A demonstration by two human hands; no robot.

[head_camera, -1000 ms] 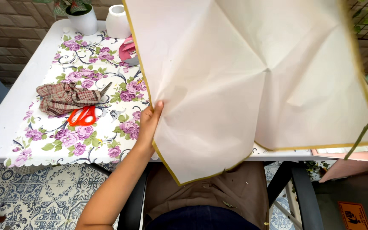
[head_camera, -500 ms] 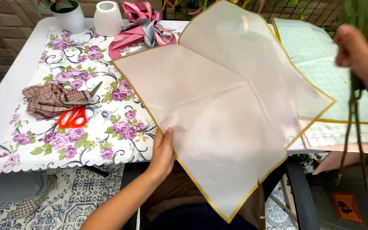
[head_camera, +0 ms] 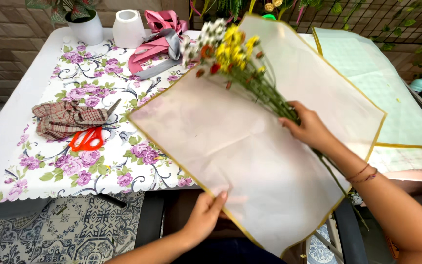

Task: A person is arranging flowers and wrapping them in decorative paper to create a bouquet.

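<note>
Flowers [head_camera: 230,49] laid on wrapping paper [head_camera: 250,146]
Right hand [head_camera: 308,127] grips the stems; left hand [head_camera: 203,215] pinches the paper's edge.

A white table [head_camera: 6,132] stands on patterned floor tiles [head_camera: 59,234] against a brick wall [head_camera: 1,44].

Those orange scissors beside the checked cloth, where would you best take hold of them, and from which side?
Take the orange scissors by the looped handles, coming from above on the near side. They lie flat on the floral tablecloth, handles toward the person, while the blades point away and rest against the checked cloth. The handle loops seem free of it, so they probably offer the easier hold.
</note>
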